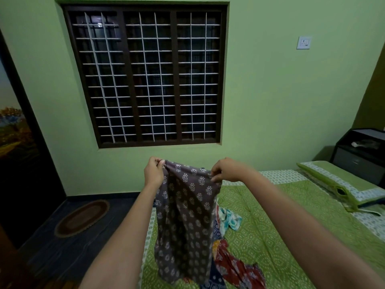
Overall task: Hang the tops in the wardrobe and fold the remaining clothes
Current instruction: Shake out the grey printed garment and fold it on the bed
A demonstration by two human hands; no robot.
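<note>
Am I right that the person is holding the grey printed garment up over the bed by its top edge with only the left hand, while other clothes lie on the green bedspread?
Not quite: the head view shows both hands pinching the top edge, the left hand and the right hand. The grey printed garment does hang over the bed, and other clothes lie on the green bedspread.
</note>
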